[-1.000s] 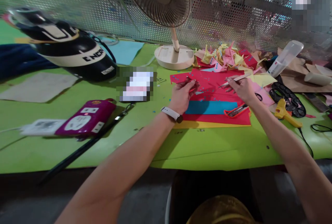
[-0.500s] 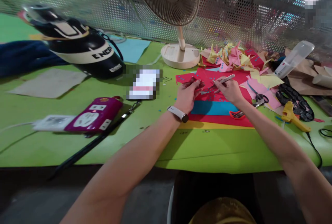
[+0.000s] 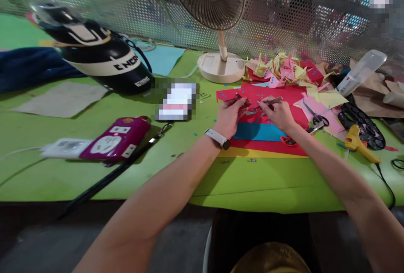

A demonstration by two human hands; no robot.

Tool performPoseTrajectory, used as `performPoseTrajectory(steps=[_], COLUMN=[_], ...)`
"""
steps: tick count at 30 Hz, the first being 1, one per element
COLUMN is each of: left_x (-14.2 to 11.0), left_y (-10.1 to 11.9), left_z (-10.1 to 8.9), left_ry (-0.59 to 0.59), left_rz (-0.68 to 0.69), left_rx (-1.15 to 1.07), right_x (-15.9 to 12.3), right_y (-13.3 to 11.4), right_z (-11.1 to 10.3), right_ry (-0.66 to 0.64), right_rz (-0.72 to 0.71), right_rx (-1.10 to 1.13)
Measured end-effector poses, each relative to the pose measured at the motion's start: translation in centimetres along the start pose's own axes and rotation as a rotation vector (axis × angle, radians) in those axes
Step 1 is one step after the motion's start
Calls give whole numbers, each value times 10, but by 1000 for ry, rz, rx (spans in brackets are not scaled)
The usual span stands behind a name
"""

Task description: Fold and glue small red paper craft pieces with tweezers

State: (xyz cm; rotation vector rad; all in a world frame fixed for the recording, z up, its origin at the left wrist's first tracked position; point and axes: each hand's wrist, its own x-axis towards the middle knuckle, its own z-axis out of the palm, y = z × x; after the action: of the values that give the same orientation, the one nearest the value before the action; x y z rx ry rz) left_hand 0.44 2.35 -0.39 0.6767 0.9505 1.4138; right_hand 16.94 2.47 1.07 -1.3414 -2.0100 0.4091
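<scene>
My left hand (image 3: 229, 115), with a pale-strapped watch (image 3: 217, 138) on its wrist, is closed in a pinch over the red paper (image 3: 290, 96). A small dark red piece (image 3: 245, 101), apparently paper, shows at its fingertips. My right hand (image 3: 278, 115) grips a slim metallic pen-like tool (image 3: 275, 100), its tip towards the left hand; whether it is tweezers or a pen I cannot tell. Small blue dots lie scattered on the red paper. Nearer me are a blue paper strip (image 3: 259, 131) and an orange-and-black cutter (image 3: 288, 141), partly behind my right forearm.
Folded paper scraps (image 3: 284, 68) are heaped behind my hands, beside a fan (image 3: 217, 68). To the right are scissors (image 3: 319, 119) and a yellow glue gun (image 3: 361, 144). A phone (image 3: 176, 102), purple power strip (image 3: 115, 140) and large black bottle (image 3: 107, 64) occupy the left.
The tool in my right hand has tilted flatter, its back end lower. My left hand keeps its pinch. The whole view has shifted slightly.
</scene>
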Motion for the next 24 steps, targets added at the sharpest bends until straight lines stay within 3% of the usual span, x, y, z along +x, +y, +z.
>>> performPoseTrajectory(steps=[24], left_x=[0], left_y=[-1], left_z=[1], left_ry=[-6], left_rz=[9], left_rx=[-2], right_x=[-2], right_y=[2], right_z=[1], right_ry=[-1], right_rz=[-16], right_rx=[-23])
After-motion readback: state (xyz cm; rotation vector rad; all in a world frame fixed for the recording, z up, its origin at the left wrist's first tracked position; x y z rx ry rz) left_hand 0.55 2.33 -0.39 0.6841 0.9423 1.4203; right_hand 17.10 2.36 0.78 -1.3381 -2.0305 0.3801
